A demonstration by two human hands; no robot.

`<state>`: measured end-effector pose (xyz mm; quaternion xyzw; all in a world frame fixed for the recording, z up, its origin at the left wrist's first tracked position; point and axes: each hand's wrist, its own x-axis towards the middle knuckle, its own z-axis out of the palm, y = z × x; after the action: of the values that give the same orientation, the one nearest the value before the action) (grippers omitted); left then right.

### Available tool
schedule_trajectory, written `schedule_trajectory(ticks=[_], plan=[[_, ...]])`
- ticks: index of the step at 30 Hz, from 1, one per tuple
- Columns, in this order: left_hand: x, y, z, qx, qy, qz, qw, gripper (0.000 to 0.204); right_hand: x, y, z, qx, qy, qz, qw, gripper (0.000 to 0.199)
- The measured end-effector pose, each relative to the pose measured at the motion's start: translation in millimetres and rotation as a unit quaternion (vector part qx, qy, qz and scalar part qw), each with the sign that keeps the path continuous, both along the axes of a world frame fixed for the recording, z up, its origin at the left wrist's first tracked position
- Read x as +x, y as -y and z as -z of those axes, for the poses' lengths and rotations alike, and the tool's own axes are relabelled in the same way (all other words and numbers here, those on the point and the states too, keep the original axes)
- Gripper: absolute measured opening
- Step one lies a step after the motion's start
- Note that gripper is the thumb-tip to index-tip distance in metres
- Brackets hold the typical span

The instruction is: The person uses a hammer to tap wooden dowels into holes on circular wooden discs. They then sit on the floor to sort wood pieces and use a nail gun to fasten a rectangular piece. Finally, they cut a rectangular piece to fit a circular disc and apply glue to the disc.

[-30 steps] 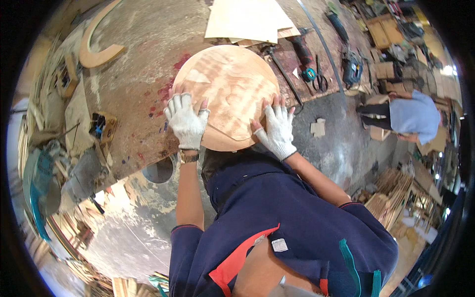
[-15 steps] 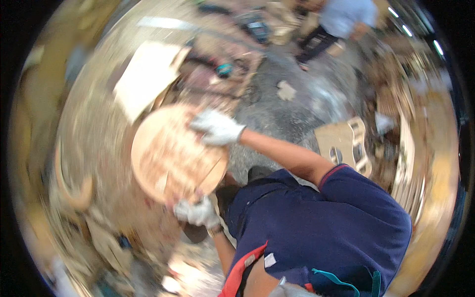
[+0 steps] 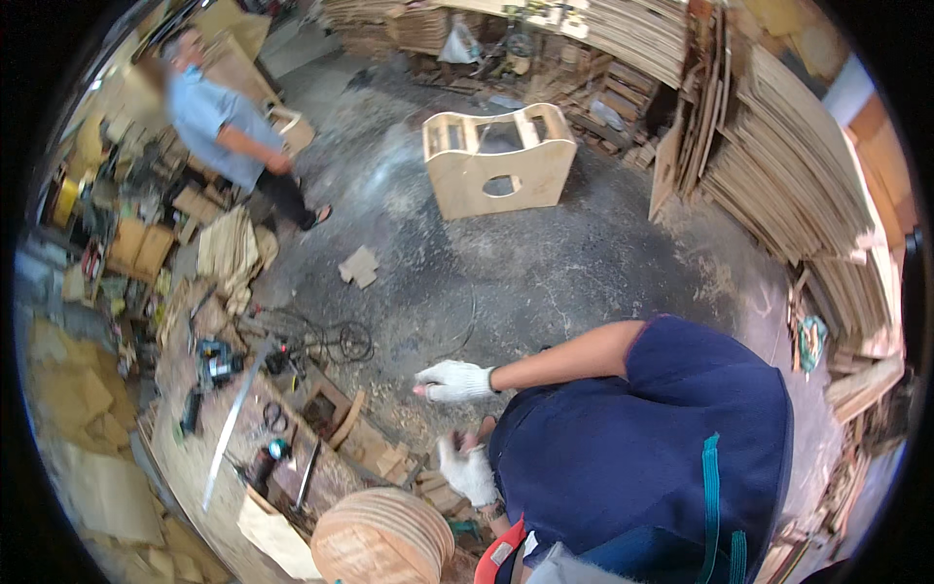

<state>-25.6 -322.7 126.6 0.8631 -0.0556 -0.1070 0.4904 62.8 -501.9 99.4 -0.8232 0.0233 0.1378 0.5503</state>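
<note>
My right hand point(image 3: 455, 381), in a white glove with bare fingertips, is held out in front of my body over the dark floor. It holds nothing, and its fingers are loosely stretched. Closer to my waist is my left hand point(image 3: 467, 471), gloved the same way and slightly blurred. Its fingers are loosely parted with nothing seen in them. A stack of round wooden discs point(image 3: 375, 540) stands just left of and below my left hand, apart from it. The lower part of the stack is cut off by the picture's edge.
A workbench point(image 3: 180, 487) at left carries power tools point(image 3: 219, 362) and a metal straightedge point(image 3: 233, 428). A plywood frame with wavy edges point(image 3: 501, 180) stands on the floor ahead. A person point(image 3: 229, 127) in light blue stands far left. Stacked panels point(image 3: 788, 165) line the right; cables point(image 3: 355, 341) lie ahead.
Both my hands were on the round wooden disc face and are now off it. My view has swung right, bringing the plywood frame ahead and the person to the left.
</note>
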Motion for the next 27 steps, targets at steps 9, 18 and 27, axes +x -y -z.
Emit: schedule_trajectory(ticks=[9, 18, 27], plan=[[19, 250, -25, -0.107, -0.053, 0.383, 0.916, 0.024, -90, 213, -28, 0.254, 0.066, 0.360, 0.895, 0.034], [46, 369, 3, -0.109, -0.135, 0.301, 0.938, 0.017, -156, 368, -5, 0.266, -0.002, 0.511, 0.817, 0.034], [154, 450, 142, 0.271, 0.050, 0.352, 0.895, 0.045, -114, 551, 29, 0.228, 0.023, 0.517, 0.824, 0.039]])
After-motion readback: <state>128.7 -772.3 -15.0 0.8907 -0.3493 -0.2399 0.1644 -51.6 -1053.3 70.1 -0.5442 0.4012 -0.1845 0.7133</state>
